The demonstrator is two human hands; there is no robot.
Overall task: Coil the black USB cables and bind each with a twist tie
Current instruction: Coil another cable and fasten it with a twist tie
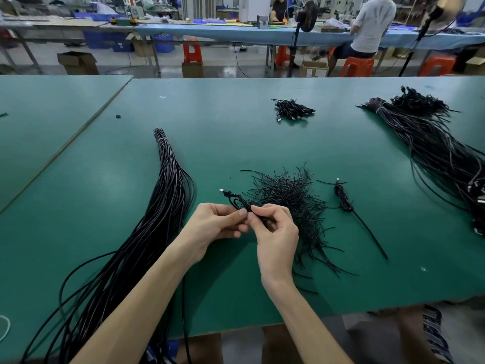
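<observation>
The cable (237, 200), coiled small, hangs over the table (236, 132) just short of the ties (290, 197) — left hand (219, 223) pinching its loops, right hand (275, 228) pinching the same bunch, no tie visibly on it — and any slack in either pinch could let the coil spring open.

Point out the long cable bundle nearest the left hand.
The left bundle, fanning toward the near edge beside the left hand; the other bundle lies far right.
</observation>
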